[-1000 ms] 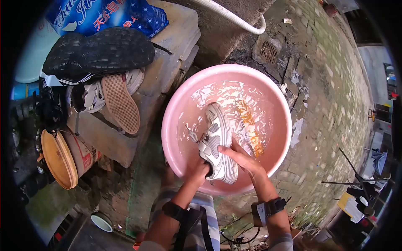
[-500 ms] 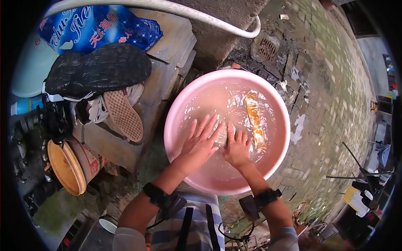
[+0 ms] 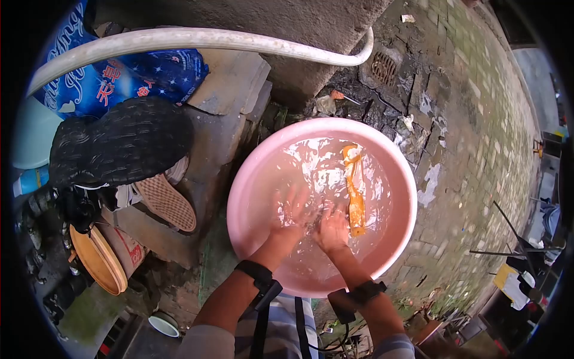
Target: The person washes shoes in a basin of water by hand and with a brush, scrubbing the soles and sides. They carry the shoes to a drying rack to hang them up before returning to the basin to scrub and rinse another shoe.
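Note:
A pink basin (image 3: 235,197) of cloudy water stands in front of me. My left hand (image 3: 291,210) is under the surface left of the middle, its fingers spread and blurred by the water. Close beside it, my right hand (image 3: 333,228) is also dipped in, fingers stretched forward and partly veiled by glare. Just right of that hand floats an orange and clear plastic wrapper (image 3: 355,200), apart from the fingers. Whatever lies below the hands is hidden by the murky water.
On stone slabs at left lie a black-soled shoe (image 3: 122,140), a tan-soled shoe (image 3: 166,202) and a blue detergent bag (image 3: 134,78). A white hose (image 3: 239,40) crosses above them. A floor drain (image 3: 383,68) lies beyond the basin; brick paving (image 3: 472,161) stretches right.
Both hands have gone from the water's surface to below it. The wrapper has shifted slightly left and lower relative to the view. My view has tilted, so the basin appears lower.

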The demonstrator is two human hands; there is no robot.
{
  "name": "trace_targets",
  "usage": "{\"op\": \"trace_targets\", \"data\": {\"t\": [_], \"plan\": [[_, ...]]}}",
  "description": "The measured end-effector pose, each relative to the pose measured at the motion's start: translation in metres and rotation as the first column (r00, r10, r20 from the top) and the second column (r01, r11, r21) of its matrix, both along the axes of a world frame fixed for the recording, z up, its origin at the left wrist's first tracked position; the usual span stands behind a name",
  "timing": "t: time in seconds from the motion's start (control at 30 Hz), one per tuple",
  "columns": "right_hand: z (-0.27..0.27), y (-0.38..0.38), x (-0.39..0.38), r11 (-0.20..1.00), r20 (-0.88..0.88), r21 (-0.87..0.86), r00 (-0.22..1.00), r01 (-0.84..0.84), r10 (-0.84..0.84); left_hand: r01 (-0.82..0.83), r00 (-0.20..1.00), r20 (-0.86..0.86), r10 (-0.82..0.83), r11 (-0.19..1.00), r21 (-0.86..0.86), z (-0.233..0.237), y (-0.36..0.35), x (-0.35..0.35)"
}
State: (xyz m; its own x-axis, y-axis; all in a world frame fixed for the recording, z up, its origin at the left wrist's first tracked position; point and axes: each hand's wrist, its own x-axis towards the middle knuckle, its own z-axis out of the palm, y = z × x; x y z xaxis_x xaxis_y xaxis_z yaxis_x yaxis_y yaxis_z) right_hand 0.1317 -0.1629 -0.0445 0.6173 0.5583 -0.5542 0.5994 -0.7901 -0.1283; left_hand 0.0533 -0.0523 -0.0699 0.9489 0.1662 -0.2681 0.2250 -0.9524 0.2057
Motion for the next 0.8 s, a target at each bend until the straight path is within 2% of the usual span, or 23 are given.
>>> {"op": "trace_targets", "data": {"t": [0.03,0.07,0.1,0.13,0.17,0.2,0.23,0.27,0.3,0.33,0.37,0.4,0.43,0.47,0.5,0.57,0.6,0.63,0.7,0.73,0.8], "plan": [[-0.002,0.000,0.001,0.999,0.037,0.050,0.999,0.008,-0.010,-0.005,1.000,0.016,0.005,1.000,0.011,0.009,0.001,0.002],[-0.004,0.003,0.006,0.998,0.064,0.069,0.998,-0.002,-0.002,-0.005,0.996,-0.092,0.001,0.999,-0.042,0.017,0.004,0.007],[-0.004,0.002,0.007,0.998,0.070,0.005,0.996,-0.058,0.057,-0.012,0.979,-0.204,-0.009,0.995,-0.101,0.025,0.006,0.011],[0.005,0.003,0.006,0.991,0.063,-0.068,0.991,-0.113,0.118,-0.021,0.981,-0.192,0.002,0.995,-0.096,0.029,0.008,0.009],[0.013,0.004,0.007,0.990,0.074,-0.065,0.989,-0.126,0.131,-0.025,0.990,-0.139,0.001,0.984,-0.174,0.031,0.013,0.006],[0.020,0.005,0.009,0.998,0.004,-0.049,0.999,-0.043,0.043,-0.025,0.996,-0.086,0.003,0.968,-0.250,0.033,0.017,0.004],[0.032,0.009,0.010,0.998,-0.070,-0.040,0.997,0.042,-0.045,-0.036,0.997,-0.078,0.017,0.968,-0.247,0.044,0.022,0.003],[0.044,0.013,0.007,0.998,0.036,-0.052,0.999,0.042,-0.040,-0.123,0.992,-0.049,0.113,0.933,-0.340,0.061,0.027,0.002],[0.051,0.011,0.004,0.998,0.037,-0.059,0.999,0.028,-0.026,-0.202,0.977,-0.033,0.209,0.877,-0.436,0.076,0.030,0.000],[0.057,0.006,0.000,0.996,0.059,0.071,0.996,0.062,-0.066,-0.270,0.951,0.004,0.310,0.834,-0.480,0.083,0.032,-0.006],[0.064,0.004,-0.003,0.975,0.076,0.203,0.991,0.090,-0.107,-0.283,0.946,0.000,0.324,0.826,-0.487,0.091,0.035,-0.014],[0.074,0.002,-0.007,0.978,0.074,0.195,0.993,0.074,-0.090,-0.327,0.890,0.070,0.451,0.738,-0.591,0.098,0.039,-0.022],[0.085,0.000,-0.009,0.954,0.072,0.280,0.989,0.108,-0.133,-0.349,0.806,0.126,0.578,0.637,-0.687,0.103,0.042,-0.029],[0.097,0.000,-0.011,0.921,0.067,0.364,0.983,0.138,-0.174,-0.377,0.742,0.170,0.648,0.614,-0.693,0.100,0.042,-0.033],[0.109,0.001,-0.012,0.926,0.069,0.359,0.986,0.119,-0.154,-0.388,0.729,0.168,0.664,0.602,-0.697,0.096,0.043,-0.038],[0.134,0.001,-0.015,0.883,0.064,0.426,0.967,0.196,-0.246,-0.299,0.635,0.177,0.752,0.451,-0.841,0.091,0.046,-0.046],[0.145,0.001,-0.016,0.883,0.082,0.419,0.959,0.214,-0.272,-0.288,0.581,0.247,0.775,0.480,-0.829,0.090,0.045,-0.046],[0.156,0.001,-0.015,0.889,0.091,0.413,0.962,0.200,-0.258,-0.289,0.569,0.244,0.785,0.469,-0.835,0.087,0.041,-0.048],[0.170,-0.001,-0.012,0.817,0.117,0.548,0.951,0.178,-0.286,-0.276,0.533,0.080,0.843,0.262,-0.925,0.080,0.034,-0.054],[0.174,-0.002,-0.009,0.800,0.122,0.578,0.952,0.160,-0.279,-0.275,0.522,0.079,0.849,0.255,-0.927,0.077,0.029,-0.058],[0.189,-0.001,-0.008,0.752,0.096,0.633,0.945,0.184,-0.313,-0.350,0.558,-0.068,0.827,0.161,-0.923,0.071,0.020,-0.066]]}}
